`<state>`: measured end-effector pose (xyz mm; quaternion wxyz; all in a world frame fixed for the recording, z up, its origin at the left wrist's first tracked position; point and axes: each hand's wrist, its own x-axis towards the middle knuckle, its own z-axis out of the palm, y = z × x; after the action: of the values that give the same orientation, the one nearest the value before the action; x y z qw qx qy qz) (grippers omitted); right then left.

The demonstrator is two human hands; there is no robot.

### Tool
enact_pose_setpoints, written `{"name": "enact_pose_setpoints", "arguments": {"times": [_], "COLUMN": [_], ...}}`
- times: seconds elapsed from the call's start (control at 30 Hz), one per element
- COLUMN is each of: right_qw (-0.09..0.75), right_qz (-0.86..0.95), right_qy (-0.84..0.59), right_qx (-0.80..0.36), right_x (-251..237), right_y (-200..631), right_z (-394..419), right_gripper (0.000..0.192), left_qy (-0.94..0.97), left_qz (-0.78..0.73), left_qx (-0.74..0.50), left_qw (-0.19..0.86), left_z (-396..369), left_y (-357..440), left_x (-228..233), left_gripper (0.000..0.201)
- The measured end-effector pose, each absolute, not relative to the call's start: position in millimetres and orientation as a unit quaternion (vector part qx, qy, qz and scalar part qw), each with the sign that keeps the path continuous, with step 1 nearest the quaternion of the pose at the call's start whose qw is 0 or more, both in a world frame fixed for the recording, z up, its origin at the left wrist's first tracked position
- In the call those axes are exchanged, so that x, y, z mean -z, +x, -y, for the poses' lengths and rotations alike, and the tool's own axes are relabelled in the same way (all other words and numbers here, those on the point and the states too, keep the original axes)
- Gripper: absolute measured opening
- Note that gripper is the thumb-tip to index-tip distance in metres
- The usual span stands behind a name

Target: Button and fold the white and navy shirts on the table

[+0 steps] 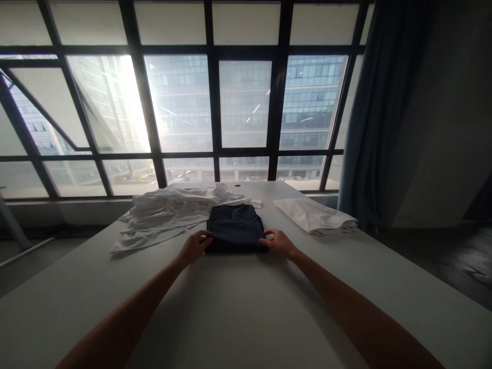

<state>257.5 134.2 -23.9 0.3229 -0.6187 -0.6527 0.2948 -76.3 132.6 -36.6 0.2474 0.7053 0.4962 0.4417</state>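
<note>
A dark navy folded garment (236, 228) lies flat on the white table (230, 307) in front of me, folded into a compact block. Its exact kind does not show. My left hand (195, 246) grips its near left corner, thumb on top and fingers curled at the side. At the near right corner my right hand (279, 243) pinches the edge in the same way. Both forearms reach in from the bottom of the view. The fingertips under the fabric are hidden.
To the left, rumpled white garments (165, 215) are spread over the table, close to the navy bundle. A folded white cloth (315, 216) lies on the right. Behind the table stand large black-framed windows (246, 102), with a dark blue curtain (369, 128) at the right.
</note>
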Motion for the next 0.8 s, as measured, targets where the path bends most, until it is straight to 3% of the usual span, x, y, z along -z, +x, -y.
{"name": "enact_pose_setpoints", "arguments": {"times": [0.17, 0.43, 0.67, 0.8], "right_qw": [0.302, 0.381, 0.269, 0.229], "right_qz": [0.665, 0.668, 0.702, 0.734], "right_qy": [-0.640, -0.614, -0.644, -0.626], "right_qx": [-0.239, -0.178, -0.143, -0.133], "right_x": [22.4, 27.8, 21.6, 16.4], "right_y": [253.6, 249.0, 238.9, 238.9], "right_z": [-127.5, -123.9, -125.4, -123.7], "right_gripper": [0.044, 0.033, 0.031, 0.036], "left_qy": [0.694, 0.705, 0.688, 0.679], "left_qz": [-0.543, -0.492, -0.565, -0.587], "left_qx": [-0.416, -0.434, -0.406, -0.354], "left_qw": [0.223, 0.271, 0.204, 0.263], "left_z": [-130.6, -113.2, -123.2, -126.9], "left_y": [-68.0, -66.7, -64.1, -68.4], "left_x": [33.8, 24.5, 29.1, 24.2], "left_gripper": [0.038, 0.057, 0.030, 0.037]}}
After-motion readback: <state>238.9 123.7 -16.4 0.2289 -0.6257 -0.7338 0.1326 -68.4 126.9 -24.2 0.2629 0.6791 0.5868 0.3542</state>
